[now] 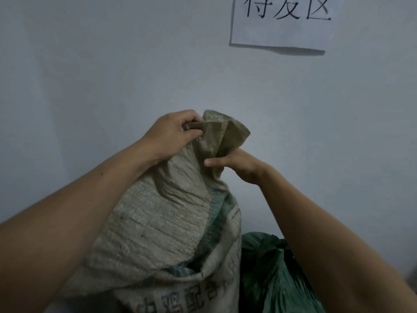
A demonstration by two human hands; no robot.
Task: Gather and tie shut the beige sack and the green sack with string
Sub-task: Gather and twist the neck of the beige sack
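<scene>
Forearms framing the beige sack (158, 222), I'm bunching its mouth: left hand (173, 132) pinching the rim, right hand (237, 164) clasping the neck. Squeeze tighter; no string visible. Green sack (270, 274) waiting right.

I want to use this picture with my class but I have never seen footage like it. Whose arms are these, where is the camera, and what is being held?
The camera sits on a person's head, looking forward and down, so the arms are that person's own. The left hand grips the bunched top of a beige sack; the right hand closes round its neck just below. A green sack stands beside it, lower right. Behind is a wall with a paper sign. No string is visible.
</scene>
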